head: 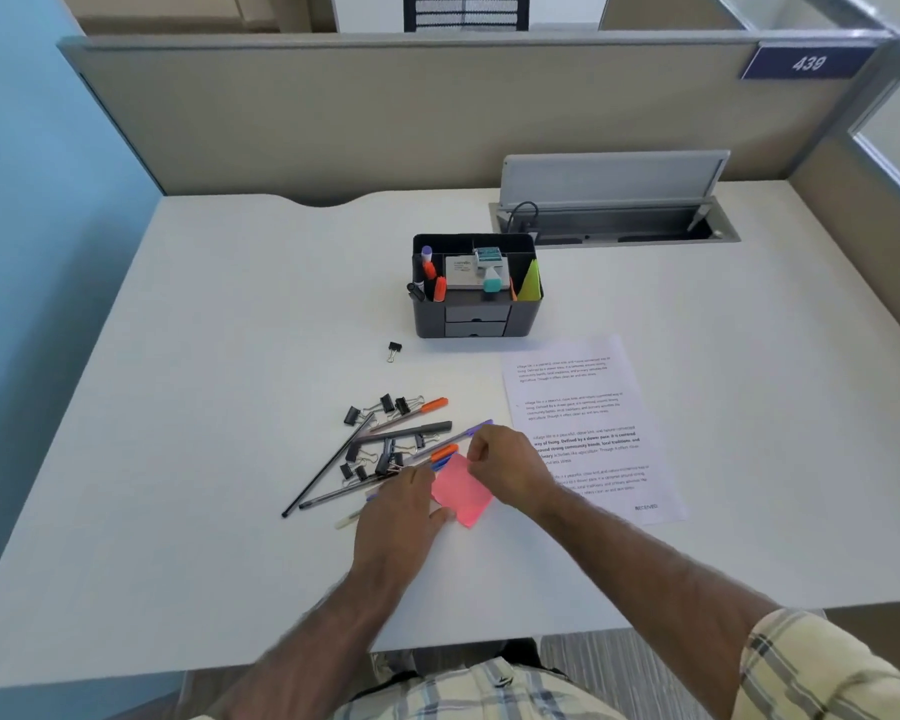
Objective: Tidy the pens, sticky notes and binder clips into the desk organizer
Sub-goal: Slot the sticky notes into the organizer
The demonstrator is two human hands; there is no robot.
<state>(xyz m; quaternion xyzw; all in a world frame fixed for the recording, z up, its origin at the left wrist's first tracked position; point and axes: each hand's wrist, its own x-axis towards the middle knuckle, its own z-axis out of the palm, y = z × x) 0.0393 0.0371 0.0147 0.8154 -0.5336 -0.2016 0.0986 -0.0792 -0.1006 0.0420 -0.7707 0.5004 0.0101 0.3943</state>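
Note:
A pink sticky-note pad (462, 495) lies on the white desk between my hands. My right hand (505, 467) pinches its upper edge with fingers closed on it. My left hand (401, 506) grips the pad's lower left side. Just left of the pad sits a loose pile of pens (385, 444) and black binder clips (380, 459). One binder clip (394, 350) lies alone nearer the organizer. The black desk organizer (474, 304) stands farther back, holding markers, a card box, a teal item and green sticky notes, with two small drawers shut.
A printed paper sheet (583, 407) lies right of the pile, partly under my right forearm. Behind the organizer is an open cable hatch (614, 220) in the desk. Beige partition walls enclose the desk on the far and right sides.

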